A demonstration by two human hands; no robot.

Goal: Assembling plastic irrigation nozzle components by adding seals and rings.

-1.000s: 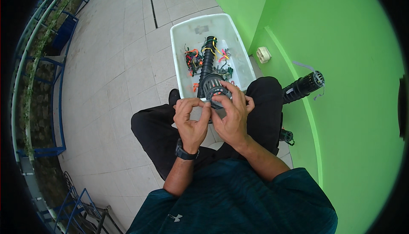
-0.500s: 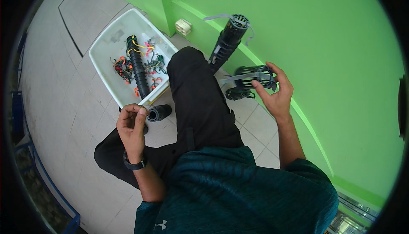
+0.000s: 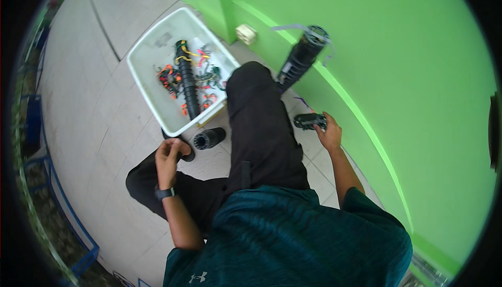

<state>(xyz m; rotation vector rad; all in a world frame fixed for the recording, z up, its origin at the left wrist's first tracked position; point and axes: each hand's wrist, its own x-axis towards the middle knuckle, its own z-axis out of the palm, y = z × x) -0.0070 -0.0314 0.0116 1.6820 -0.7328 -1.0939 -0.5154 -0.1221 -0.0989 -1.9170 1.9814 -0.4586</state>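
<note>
Dark cylinder clasped by right hand, right of tub; left hand pinched closed near tub, contents indiscernible. Ribbed tube, strips laid inside tub.

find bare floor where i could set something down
Widest: tiled floor left of the white tub and left knee. Narrower: tiles between right thigh and right forearm. Crowded: the tub, holding a ribbed tube and strips; near the wall, a slotted cup at the right hand and a black stack.

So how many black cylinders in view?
4 cylinders: one in the white tub, one beside it, one by the green wall, one at the right hand; others may be hidden.
</note>
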